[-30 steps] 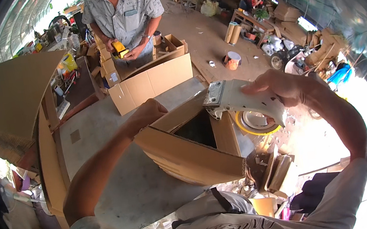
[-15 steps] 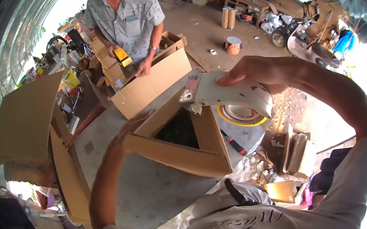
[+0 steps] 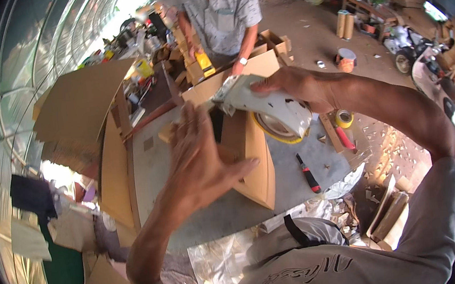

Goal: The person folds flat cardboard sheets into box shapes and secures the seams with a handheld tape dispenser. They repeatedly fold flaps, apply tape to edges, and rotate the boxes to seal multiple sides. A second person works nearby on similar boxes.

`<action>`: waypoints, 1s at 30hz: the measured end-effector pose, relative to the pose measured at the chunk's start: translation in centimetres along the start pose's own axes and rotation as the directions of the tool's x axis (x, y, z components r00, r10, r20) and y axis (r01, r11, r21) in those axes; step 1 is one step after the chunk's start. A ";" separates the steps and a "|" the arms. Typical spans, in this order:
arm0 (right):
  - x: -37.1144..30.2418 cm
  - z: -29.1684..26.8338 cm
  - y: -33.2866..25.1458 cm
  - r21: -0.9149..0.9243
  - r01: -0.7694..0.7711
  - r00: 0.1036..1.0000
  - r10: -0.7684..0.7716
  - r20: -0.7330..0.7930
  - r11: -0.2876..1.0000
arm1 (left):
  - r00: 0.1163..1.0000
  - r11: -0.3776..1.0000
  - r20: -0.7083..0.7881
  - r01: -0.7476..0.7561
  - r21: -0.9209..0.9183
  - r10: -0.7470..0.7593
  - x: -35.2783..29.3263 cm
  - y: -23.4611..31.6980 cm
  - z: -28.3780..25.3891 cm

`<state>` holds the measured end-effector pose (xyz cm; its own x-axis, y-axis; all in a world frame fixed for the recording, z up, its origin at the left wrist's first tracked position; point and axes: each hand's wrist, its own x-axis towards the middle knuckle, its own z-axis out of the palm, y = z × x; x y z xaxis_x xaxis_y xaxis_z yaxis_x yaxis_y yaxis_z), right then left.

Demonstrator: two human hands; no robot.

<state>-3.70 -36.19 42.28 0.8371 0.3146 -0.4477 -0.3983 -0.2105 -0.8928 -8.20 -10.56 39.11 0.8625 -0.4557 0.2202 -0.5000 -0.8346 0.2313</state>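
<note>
In my right hand [image 3: 298, 88] is a pale grey tape dispenser [image 3: 256, 99], its worn body chipped and a yellow-edged roll showing beneath it. The thumb lies on top, and the dispenser hangs over the far right side of an open cardboard box [image 3: 259, 175]. Fingers spread, my left hand [image 3: 192, 155] is raised over the box's near left side and holds nothing. It hides much of the box, whose inside looks dark. Right of the box, a utility knife [image 3: 310, 179] with a black and red handle lies on the grey table [image 3: 209, 225].
Across the table a person holds a yellow tape dispenser [image 3: 205, 64] at another cardboard box [image 3: 263, 66]. Flat cardboard sheets [image 3: 81, 103] stand at the left. A yellow tape roll [image 3: 344, 118] and a red-handled tool [image 3: 345, 138] lie at the table's right edge. Scraps litter the floor.
My left hand has come off the box's left side and lifted over it, fingers spreading. The right hand still grips the tape dispenser. The view has shifted, and the box appears turned.
</note>
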 end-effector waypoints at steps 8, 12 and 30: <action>-2.6 -0.2 3.3 0.114 0.072 0.997 -0.070 -0.021 0.991 | 0.999 0.990 0.001 0.048 0.131 -0.048 1.9 2.6 2.3; -5.8 -0.3 4.8 0.039 0.192 0.981 -0.190 -0.039 0.981 | 0.998 0.994 0.012 0.056 0.097 -0.058 2.2 2.4 2.4; -2.4 -1.9 17.4 0.254 0.253 0.961 -0.272 0.045 0.934 | 0.998 0.996 0.058 0.003 0.094 -0.008 2.3 2.1 1.7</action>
<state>-11.94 -42.36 27.89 0.8961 0.4014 -0.1895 -0.2558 0.1181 -0.9595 -7.13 -13.93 38.47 0.8696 -0.4659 0.1634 -0.4880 -0.8613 0.1415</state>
